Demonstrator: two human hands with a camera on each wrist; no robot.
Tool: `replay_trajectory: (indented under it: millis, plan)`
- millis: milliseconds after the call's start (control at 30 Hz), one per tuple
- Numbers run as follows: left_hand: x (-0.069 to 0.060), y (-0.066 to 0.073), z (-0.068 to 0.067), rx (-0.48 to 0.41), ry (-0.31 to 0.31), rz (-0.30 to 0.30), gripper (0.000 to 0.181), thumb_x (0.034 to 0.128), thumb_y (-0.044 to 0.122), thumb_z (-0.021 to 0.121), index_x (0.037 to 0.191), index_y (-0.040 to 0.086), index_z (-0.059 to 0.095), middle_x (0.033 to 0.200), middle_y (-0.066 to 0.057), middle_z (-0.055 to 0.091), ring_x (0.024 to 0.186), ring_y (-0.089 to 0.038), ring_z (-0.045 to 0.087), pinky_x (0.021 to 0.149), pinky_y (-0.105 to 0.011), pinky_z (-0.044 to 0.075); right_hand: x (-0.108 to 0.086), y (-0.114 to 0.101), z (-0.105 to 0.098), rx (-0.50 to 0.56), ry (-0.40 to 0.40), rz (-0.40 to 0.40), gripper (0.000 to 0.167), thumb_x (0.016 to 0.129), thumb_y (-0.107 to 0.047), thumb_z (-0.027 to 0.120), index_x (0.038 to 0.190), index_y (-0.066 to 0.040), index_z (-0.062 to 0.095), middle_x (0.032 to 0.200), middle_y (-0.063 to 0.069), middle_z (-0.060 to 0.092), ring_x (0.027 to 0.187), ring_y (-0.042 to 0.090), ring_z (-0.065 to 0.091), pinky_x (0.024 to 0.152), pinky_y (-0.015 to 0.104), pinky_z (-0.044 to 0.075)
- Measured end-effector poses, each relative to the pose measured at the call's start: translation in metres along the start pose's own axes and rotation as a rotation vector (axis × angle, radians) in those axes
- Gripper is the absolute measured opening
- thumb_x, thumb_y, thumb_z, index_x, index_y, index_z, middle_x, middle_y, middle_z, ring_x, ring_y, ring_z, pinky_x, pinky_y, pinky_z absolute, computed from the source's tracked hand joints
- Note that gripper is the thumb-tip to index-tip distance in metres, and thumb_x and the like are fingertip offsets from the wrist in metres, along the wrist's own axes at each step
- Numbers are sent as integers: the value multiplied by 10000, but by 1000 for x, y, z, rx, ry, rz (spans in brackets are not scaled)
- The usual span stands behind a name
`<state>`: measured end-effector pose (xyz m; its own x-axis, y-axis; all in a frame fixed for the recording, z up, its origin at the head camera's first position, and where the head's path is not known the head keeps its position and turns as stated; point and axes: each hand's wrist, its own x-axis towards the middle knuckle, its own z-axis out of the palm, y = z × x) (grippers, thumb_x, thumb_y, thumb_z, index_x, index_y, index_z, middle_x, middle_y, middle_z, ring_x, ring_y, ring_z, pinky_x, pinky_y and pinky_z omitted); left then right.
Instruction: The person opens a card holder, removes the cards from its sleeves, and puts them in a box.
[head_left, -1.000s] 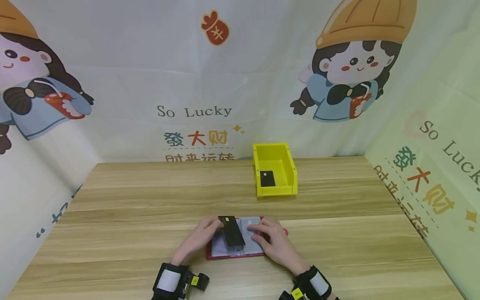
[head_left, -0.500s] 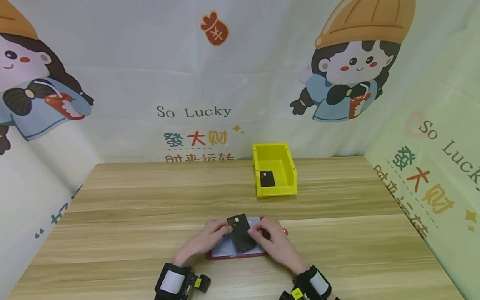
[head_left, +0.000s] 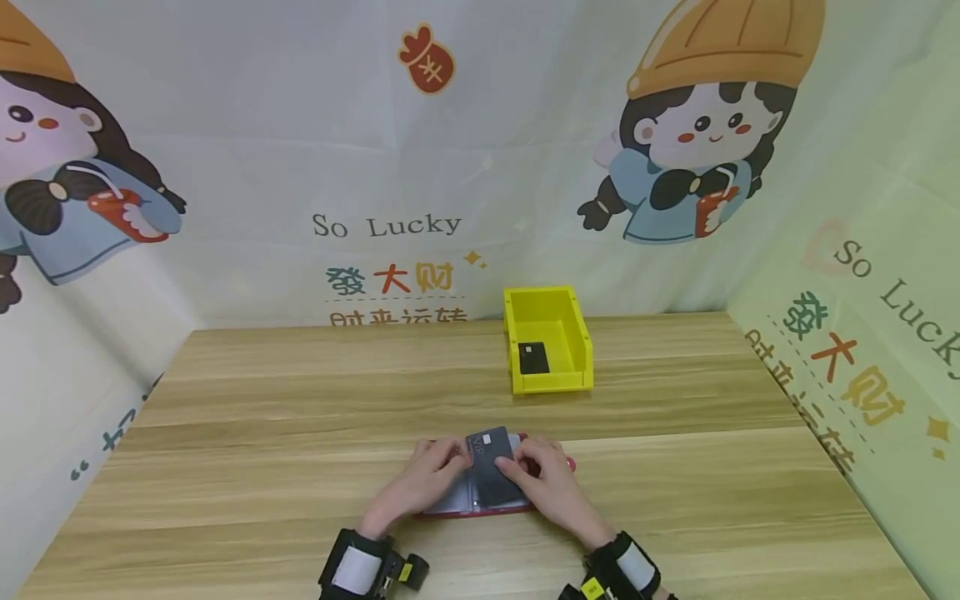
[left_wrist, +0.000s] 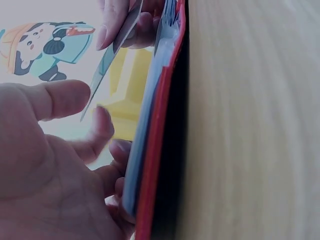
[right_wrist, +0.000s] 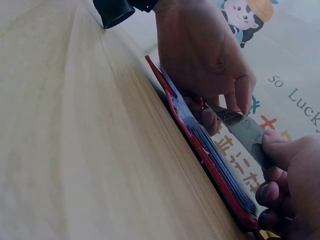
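A black VIP card (head_left: 489, 483) is tilted over an opened red card holder (head_left: 450, 502) with clear plastic sleeves, which lies on the table. My right hand (head_left: 553, 487) pinches the card's right edge, thumb on top and fingertips beneath in the right wrist view. At its left edge my left hand (head_left: 423, 477) has the card between thumb and index finger, a light hold. The left wrist view shows the card (left_wrist: 112, 55) edge-on, apart from the sleeves, with the other left fingers (left_wrist: 117, 155) beside the holder's edge. Part of the holder is hidden under the card and hands.
Farther back on the wooden table (head_left: 300, 400) stands a yellow open-front bin (head_left: 551, 382). Another black card (head_left: 533, 358) lies inside it at the left. Printed cloth walls (head_left: 247, 208) rise behind the table and at both sides.
The card has moved right, from the holder's left page towards the right one, and turned slightly. My left hand followed it rightward; my right fingers have come to grip its right edge.
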<state>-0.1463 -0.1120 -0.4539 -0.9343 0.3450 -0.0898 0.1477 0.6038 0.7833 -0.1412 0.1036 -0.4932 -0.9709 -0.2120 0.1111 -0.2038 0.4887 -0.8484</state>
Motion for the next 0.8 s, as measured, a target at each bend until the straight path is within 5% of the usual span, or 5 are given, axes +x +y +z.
replay_trajectory:
  millis: [67, 200, 367, 467, 800]
  plan:
    - [-1, 0, 1, 18, 16, 2, 48, 938, 175, 574, 960, 134, 583, 854, 5, 539, 1032, -262, 444, 830, -381, 351, 0, -1, 0, 5, 0, 5, 257, 969, -296, 670, 766, -167, 578, 718, -87, 428, 760, 69, 425, 810, 315, 258]
    - [-1, 0, 3, 71, 15, 22, 341, 849, 188, 659, 1168, 111, 565, 833, -15, 490, 1000, -271, 442, 797, -373, 350, -1, -3, -2, 29, 6, -13, 239, 976, -262, 660, 775, -159, 584, 720, -83, 434, 743, 69, 430, 763, 269, 289]
    - [-4, 7, 4, 167, 0, 42, 689, 794, 257, 758, 1413, 77, 514, 1181, -165, 634, 1087, -332, 471, 861, -469, 407, -2, -4, -3, 78, 32, -21, 244, 974, -231, 664, 770, -131, 573, 727, -60, 436, 713, 60, 430, 686, 211, 308]
    - [-5, 11, 6, 201, -8, 47, 717, 806, 275, 766, 1443, 67, 510, 1329, -213, 589, 1141, -368, 454, 938, -537, 378, -2, -4, -5, 107, 51, -4, 249, 971, -226, 668, 769, -113, 576, 733, -44, 445, 711, 58, 435, 675, 203, 310]
    - [-1, 8, 16, 302, 14, 41, 709, 837, 396, 794, 1440, 123, 540, 1239, -200, 579, 1134, -369, 439, 917, -513, 351, 1, -4, -14, 160, 152, -56, 296, 962, -138, 667, 707, -78, 529, 683, -40, 429, 642, 36, 415, 614, 191, 305]
